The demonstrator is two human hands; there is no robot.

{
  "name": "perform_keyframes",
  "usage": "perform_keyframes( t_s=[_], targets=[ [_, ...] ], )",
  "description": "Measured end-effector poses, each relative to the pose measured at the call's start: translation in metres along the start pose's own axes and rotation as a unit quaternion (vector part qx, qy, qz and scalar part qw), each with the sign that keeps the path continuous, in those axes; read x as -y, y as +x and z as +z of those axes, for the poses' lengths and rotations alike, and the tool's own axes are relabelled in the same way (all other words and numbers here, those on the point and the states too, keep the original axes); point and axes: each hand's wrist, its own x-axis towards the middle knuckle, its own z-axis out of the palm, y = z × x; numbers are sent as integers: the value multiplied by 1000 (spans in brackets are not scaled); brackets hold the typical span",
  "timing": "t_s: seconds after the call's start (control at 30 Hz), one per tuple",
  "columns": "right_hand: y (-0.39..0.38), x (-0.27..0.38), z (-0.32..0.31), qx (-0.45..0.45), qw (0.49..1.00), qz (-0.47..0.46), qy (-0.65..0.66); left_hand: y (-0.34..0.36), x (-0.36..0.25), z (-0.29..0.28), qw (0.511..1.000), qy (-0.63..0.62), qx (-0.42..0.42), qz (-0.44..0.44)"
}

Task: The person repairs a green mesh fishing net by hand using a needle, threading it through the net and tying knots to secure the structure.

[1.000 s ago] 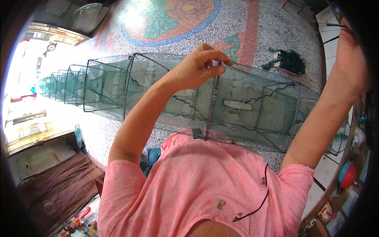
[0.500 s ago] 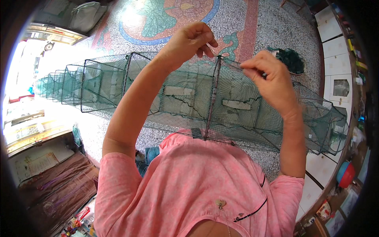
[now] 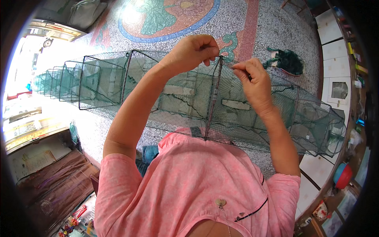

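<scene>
Stretching across the speckled floor [image 3: 282, 31] from between 9 and 10 o'clock to just past 3, a long green mesh net trap [image 3: 189, 102] on dark frames passes in front of a person in a pink shirt [image 3: 205, 173]; a dark frame bar [image 3: 213, 98] rises to a top corner at 1 o'clock. The left hand [image 3: 197, 49], at 12 o'clock, bends curled fingers just beside that corner; the right hand [image 3: 254, 81], at 2 o'clock, brings thumb and forefinger together near the mesh's upper edge; whether either grips mesh or thread cannot be told. The right hand, out by the cabinets a second ago, has drawn in close to the left, which apparently puts both to work on this one corner; farther out, a dark green net bundle [image 3: 290, 61] lies at 2 o'clock, white cabinets [image 3: 337, 71] beyond.
</scene>
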Motion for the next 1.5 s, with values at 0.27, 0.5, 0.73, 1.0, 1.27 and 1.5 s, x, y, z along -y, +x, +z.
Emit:
perform_keyframes(
  t_s=[0.27, 0.5, 0.73, 1.0, 1.27, 1.5],
  targets=[
    [-10, -17, 27, -76, 996, 5, 53, -2, -2, 2, 999, 39, 0, -7],
    [-10, -11, 39, -100, 991, 29, 83, 0, 1, 1, 1000, 15, 6, -20],
    [-15, -10, 35, -88, 995, -2, 48, -3, 7, 0, 1000, 12, 15, -16],
    [-16, -14, 44, -124, 992, -18, 29, -5, 3, -1, 999, 8, 25, -21],
    [-8, 21, 25, -45, 995, 21, -85, -6, 11, 4, 1000, 16, -10, -21],
    [38, 25, 35, -13, 986, -81, -144, -6, 28, -1, 957, -275, -69, 55]
  ],
)
